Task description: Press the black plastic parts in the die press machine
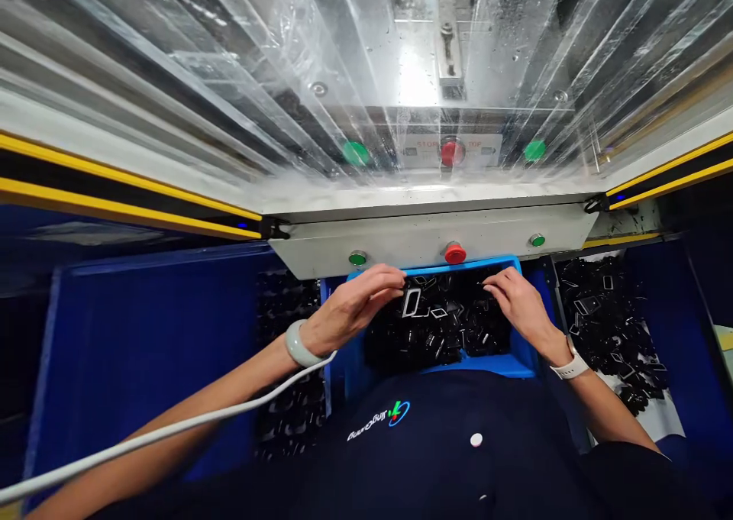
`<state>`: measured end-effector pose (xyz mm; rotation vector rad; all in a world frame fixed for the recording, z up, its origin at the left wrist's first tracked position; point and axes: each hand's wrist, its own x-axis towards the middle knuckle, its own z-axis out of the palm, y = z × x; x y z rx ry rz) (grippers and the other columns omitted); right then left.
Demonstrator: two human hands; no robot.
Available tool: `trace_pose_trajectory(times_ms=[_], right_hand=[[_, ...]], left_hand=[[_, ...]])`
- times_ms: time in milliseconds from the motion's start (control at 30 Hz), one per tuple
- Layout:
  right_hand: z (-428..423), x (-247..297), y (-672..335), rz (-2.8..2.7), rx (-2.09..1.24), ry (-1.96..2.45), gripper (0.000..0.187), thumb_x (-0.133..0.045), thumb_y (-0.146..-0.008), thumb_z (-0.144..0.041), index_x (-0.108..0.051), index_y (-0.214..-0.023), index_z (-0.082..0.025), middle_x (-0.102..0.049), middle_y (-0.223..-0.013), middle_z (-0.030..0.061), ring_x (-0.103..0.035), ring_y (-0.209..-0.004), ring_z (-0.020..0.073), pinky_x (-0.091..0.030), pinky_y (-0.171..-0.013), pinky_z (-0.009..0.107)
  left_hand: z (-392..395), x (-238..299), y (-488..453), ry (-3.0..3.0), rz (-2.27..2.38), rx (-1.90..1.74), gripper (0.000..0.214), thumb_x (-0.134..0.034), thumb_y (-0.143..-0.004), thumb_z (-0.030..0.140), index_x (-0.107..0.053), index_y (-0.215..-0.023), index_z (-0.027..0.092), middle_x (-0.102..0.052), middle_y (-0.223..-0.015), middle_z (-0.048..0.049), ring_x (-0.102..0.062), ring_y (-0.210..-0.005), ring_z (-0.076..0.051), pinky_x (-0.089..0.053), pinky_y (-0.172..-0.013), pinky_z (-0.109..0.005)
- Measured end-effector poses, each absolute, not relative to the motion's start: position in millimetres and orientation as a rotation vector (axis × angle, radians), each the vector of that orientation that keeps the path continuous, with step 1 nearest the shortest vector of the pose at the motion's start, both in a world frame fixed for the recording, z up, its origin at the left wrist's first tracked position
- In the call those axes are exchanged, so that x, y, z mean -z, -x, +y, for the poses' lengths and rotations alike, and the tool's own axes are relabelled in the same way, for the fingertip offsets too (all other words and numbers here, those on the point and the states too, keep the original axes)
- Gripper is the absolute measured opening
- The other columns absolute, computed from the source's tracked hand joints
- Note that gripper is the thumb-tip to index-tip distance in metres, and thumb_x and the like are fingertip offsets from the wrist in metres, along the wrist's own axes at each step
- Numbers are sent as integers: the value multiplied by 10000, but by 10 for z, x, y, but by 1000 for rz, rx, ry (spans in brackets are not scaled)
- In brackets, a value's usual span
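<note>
A blue bin (504, 365) in front of me holds a heap of small black frame-shaped parts (440, 329). My left hand (358, 306) reaches into the bin from the left, fingers curled over the parts near one pale rectangular frame piece (411, 303). My right hand (518, 302) rests on the parts at the bin's right side, fingers bent down into them. What either hand grips is hidden under the fingers. A pale wristband (298, 344) with a white cord sits on my left wrist, and a white watch (573, 366) on my right.
A grey machine panel (401, 237) just behind the bin carries two green buttons (357, 258) and a red button (455, 253). Clear plastic guarding (286, 85) rises above it. More black parts lie in a tray at right (607, 321) and at left (286, 298). A large blue crate (143, 337) stands left.
</note>
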<state>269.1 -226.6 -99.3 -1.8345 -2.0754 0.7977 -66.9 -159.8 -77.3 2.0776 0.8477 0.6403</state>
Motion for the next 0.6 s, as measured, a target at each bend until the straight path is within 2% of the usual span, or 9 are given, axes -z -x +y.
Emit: trace_pose_trajectory(times_ms=[100, 200, 300, 433, 600], right_hand=[[-2206, 761, -2630, -1752, -824, 1733, 194, -585, -1054, -334, -729, -1115, -220, -733, -1072, 75, -705, -965, 204, -580, -890, 355], [-2140, 503, -2434, -1482, -925, 1686, 208, -678, -992, -410, -728, -1091, -234, -759, -976, 42, -719, -854, 184, -605, -800, 329], [-2081, 330, -2168, -1355, -960, 1587, 197, -721, -956, -409, -728, -1057, -240, -769, -931, 21, -716, -796, 160, -609, -765, 305], [-1987, 294, -1876, -1417, -889, 1467, 148, -704, -970, -362, -725, -1056, -244, -771, -958, 18, -700, -778, 142, -604, -752, 294], [-1874, 331, -1771, -1527, -832, 1413, 128, -687, -988, -334, -724, -1055, -231, -748, -919, 21, -695, -780, 147, -594, -727, 292]], left_hand=[[-1626, 690, 499, -1773, 1034, -826, 164, -522, -1090, 381, -563, -1079, 222, -599, -977, -51, -575, -807, -167, -500, -748, -314], [-1570, 640, 318, -1659, 1122, -883, 344, -457, -1089, 549, -542, -1033, 220, -542, -967, -50, -513, -791, -171, -478, -724, -320], [-1520, 597, 182, -1585, 1121, -831, 458, -379, -1073, 654, -545, -1085, 228, -530, -1027, -66, -493, -808, -184, -484, -727, -339], [-1512, 556, 68, -1544, 1055, -814, 504, -338, -1054, 710, -533, -1157, 256, -530, -1124, -85, -530, -919, -213, -527, -822, -382], [-1449, 550, 15, -1548, 1030, -843, 503, -394, -1042, 714, -517, -1179, 246, -524, -1155, -96, -543, -1057, -243, -509, -993, -439]])
